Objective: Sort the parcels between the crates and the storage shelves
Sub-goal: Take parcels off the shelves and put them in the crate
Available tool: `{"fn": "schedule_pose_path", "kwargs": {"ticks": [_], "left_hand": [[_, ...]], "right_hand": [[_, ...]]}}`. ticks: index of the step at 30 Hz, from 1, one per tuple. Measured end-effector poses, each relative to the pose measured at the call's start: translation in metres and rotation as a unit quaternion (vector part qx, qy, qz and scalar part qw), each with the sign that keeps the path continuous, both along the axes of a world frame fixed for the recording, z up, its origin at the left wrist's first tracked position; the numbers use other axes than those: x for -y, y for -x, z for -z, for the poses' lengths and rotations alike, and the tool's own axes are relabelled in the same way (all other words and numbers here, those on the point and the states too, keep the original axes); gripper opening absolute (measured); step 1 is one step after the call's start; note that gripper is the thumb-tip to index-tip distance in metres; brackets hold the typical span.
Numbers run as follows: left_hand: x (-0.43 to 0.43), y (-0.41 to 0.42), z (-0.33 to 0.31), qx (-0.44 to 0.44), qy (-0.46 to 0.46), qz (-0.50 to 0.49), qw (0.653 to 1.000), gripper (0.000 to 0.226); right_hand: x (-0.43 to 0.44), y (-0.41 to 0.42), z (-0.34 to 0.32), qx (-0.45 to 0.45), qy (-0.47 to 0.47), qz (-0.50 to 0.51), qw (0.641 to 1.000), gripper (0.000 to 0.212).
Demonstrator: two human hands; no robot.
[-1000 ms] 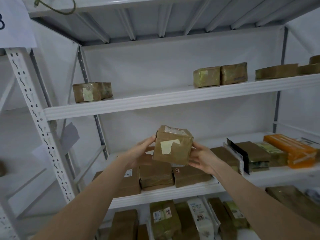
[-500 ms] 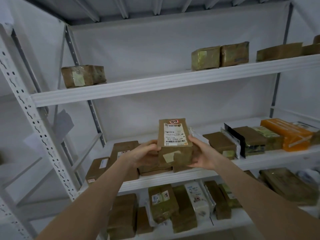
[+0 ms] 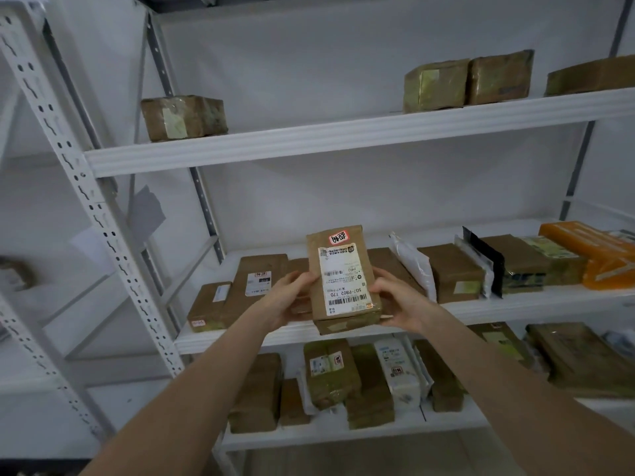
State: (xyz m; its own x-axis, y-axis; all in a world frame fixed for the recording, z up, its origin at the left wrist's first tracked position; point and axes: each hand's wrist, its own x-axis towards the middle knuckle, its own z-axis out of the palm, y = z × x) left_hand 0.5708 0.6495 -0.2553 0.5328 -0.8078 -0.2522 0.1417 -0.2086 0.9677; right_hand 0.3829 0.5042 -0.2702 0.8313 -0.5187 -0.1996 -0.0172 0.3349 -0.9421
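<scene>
the brown parcel (image 3: 343, 281) is held just above the front edge of the middle shelf (image 3: 515, 305), its white label facing up. the left hand (image 3: 288, 300) and right hand (image 3: 400, 302) grasp its two sides, fingers curled round it. other brown parcels (image 3: 256, 283) lie on the shelf behind, and a lone box (image 3: 184, 117) sits on the shelf above.
</scene>
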Motion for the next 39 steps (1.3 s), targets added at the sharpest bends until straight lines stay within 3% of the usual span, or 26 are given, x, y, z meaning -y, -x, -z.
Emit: {"fn": "schedule_pose_path", "kwargs": {"ticks": [3,8,13,15,18,20,24,27,30,35,39], "left_hand": [[-0.019,-0.011,0.002,0.054,0.0,-0.093,0.994,0.083],[-0.073,-0.026,0.013,0.013,-0.062,-0.054,0.997,0.082],[-0.119,-0.033,0.042,-0.046,-0.053,-0.253,0.965,0.056],[-0.137,-0.035,0.051,-0.09,-0.034,-0.291,0.952,0.046],[-0.165,-0.038,0.063,-0.146,-0.015,-0.294,0.945,0.047],[-0.186,-0.045,0.074,-0.171,-0.02,-0.285,0.943,0.058],[-0.239,-0.064,0.093,-0.192,-0.071,-0.208,0.956,0.077],[-0.281,-0.086,0.101,-0.152,-0.102,-0.239,0.954,0.063],[-0.332,-0.124,0.115,-0.092,-0.076,-0.338,0.933,0.073],[-0.409,-0.165,0.125,-0.086,-0.115,-0.285,0.948,0.047],[-0.461,-0.192,0.142,-0.087,-0.159,-0.291,0.939,0.053]], "right_hand": [[-0.013,-0.001,0.004,-0.036,0.005,-0.064,0.997,0.047],[-0.039,-0.018,0.017,-0.08,0.03,-0.122,0.989,0.052],[-0.063,-0.053,0.038,-0.156,0.056,-0.075,0.983,0.103],[-0.082,-0.068,0.048,-0.182,0.015,-0.099,0.978,0.112],[-0.124,-0.096,0.059,-0.168,-0.091,-0.133,0.973,0.104],[-0.153,-0.117,0.069,-0.143,-0.15,-0.099,0.973,0.095],[-0.198,-0.155,0.091,-0.108,-0.224,-0.028,0.968,0.058],[-0.221,-0.186,0.107,-0.138,-0.185,-0.046,0.972,0.049],[-0.251,-0.226,0.122,-0.177,-0.121,-0.095,0.972,0.049],[-0.32,-0.3,0.136,-0.212,-0.066,-0.136,0.965,0.034],[-0.371,-0.351,0.147,-0.222,-0.056,-0.174,0.958,0.034]]}}
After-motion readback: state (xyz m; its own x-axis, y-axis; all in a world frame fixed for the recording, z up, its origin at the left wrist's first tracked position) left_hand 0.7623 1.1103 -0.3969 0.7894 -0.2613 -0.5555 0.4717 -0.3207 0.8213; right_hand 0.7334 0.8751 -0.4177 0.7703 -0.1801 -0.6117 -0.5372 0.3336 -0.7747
